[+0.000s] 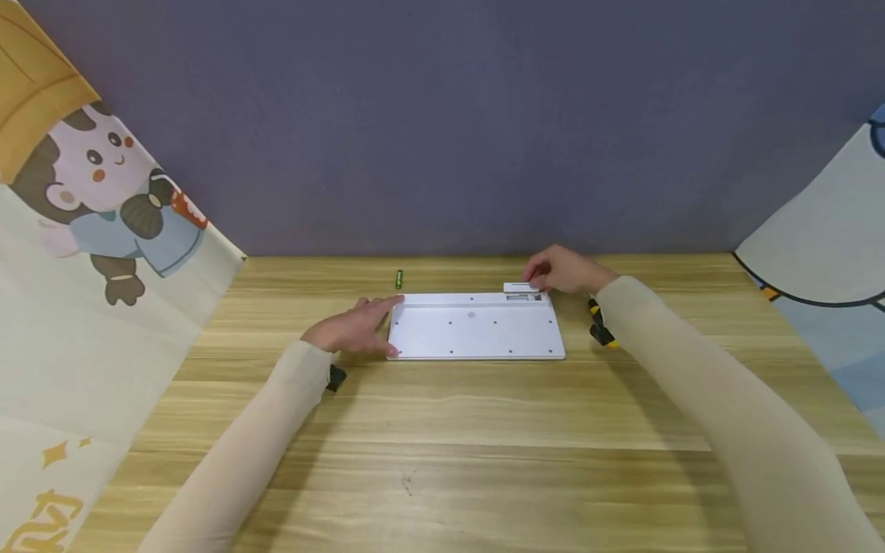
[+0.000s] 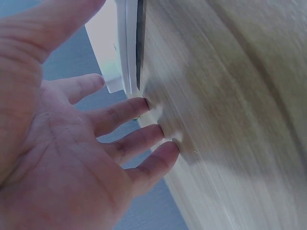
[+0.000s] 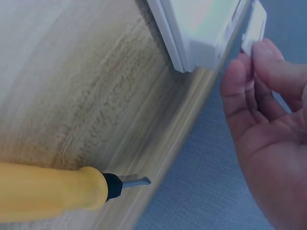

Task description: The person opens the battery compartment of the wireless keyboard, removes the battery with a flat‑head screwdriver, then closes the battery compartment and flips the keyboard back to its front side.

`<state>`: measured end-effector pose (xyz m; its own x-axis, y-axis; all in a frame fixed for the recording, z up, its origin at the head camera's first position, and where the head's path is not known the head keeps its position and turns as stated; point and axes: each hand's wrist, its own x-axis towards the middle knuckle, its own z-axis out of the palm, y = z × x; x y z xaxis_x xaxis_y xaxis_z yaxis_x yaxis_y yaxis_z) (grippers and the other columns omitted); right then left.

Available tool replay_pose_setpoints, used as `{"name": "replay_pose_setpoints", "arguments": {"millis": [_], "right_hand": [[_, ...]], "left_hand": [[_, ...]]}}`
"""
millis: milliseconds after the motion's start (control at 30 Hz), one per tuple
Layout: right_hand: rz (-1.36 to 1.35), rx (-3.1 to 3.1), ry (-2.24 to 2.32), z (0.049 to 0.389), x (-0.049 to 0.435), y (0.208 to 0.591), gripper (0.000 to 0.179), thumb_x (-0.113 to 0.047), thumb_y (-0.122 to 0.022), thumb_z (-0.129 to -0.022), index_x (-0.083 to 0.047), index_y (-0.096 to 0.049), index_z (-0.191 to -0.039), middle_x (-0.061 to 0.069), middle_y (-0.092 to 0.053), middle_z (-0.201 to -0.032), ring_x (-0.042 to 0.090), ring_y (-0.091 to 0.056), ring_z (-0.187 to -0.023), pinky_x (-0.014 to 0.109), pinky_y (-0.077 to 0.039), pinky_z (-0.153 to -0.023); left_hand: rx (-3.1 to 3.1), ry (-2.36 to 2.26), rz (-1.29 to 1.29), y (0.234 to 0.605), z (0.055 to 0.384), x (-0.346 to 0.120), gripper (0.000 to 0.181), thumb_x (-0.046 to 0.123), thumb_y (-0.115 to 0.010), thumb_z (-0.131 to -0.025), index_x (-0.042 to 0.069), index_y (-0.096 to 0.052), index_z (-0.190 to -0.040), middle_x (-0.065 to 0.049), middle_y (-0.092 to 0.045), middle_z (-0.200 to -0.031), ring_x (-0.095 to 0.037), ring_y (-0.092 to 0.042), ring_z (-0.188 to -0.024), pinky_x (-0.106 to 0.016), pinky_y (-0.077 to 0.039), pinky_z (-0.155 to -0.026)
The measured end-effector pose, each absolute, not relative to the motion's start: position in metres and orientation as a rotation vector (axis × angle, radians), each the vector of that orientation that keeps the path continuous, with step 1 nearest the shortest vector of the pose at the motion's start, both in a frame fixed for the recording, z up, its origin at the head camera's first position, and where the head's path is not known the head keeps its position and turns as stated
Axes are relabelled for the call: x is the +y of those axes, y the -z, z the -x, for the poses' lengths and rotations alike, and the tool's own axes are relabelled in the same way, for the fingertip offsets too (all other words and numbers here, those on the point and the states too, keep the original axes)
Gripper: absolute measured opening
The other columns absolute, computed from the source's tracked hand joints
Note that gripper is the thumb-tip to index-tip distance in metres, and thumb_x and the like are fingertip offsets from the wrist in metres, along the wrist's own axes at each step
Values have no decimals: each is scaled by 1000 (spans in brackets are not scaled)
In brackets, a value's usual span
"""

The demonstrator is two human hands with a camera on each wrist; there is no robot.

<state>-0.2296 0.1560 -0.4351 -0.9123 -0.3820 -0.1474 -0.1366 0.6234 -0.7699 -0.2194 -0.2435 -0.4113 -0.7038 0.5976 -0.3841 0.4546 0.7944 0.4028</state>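
Note:
A white keyboard lies upside down on the wooden table, its battery compartment uncovered at the far right. My left hand is at its left end, fingers spread, with thumb and forefinger touching the corners. In the left wrist view, the other fingers of this hand extend loosely past the keyboard's edge. My right hand pinches a small white battery cover between thumb and fingers, just beyond the compartment. Whether a battery sits inside is too small to tell.
A green battery lies on the table behind the keyboard's left end. To the right of the keyboard is a screwdriver with a yellow handle, partly under my right wrist. A dark blue-grey panel rises behind the table.

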Motion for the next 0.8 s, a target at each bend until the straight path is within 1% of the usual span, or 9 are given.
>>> {"name": "replay_pose_setpoints", "arguments": {"millis": [167, 367, 533, 800], "right_hand": [[486, 2511, 1137, 228, 156, 438, 14, 1, -61, -90, 2, -67, -102, 14, -66, -91, 27, -61, -78, 47, -51, -73], [487, 2524, 1126, 226, 156, 438, 14, 1, -61, -90, 2, -68, -102, 13, -66, -91, 27, -61, -77, 46, -51, -71], [481, 2543, 1097, 226, 156, 437, 14, 0, -60, -91, 1, -68, -103, 12, -65, -92, 26, -60, -77, 44, -51, -70], [449, 2539, 1119, 224, 154, 436, 13, 2, -61, -89, 4, -68, -101, 15, -66, -92, 27, -61, -80, 44, -51, -72]], "left_hand": [[2477, -379, -773, 413, 220, -244, 99, 36, -77, -79, 18, -13, -153, -10, -16, -155, -37, -7, -140, -56, -21, -106], [2483, -377, -780, 413, 221, -244, 99, 36, -77, -79, 17, -14, -153, -11, -18, -155, -36, -12, -139, -54, -25, -105], [2480, -384, -782, 412, 221, -243, 99, 35, -77, -79, 17, -14, -153, -11, -18, -155, -36, -12, -139, -55, -24, -105], [2477, -395, -784, 411, 220, -243, 99, 33, -77, -79, 16, -14, -153, -12, -19, -154, -37, -12, -139, -55, -24, -105]]}}
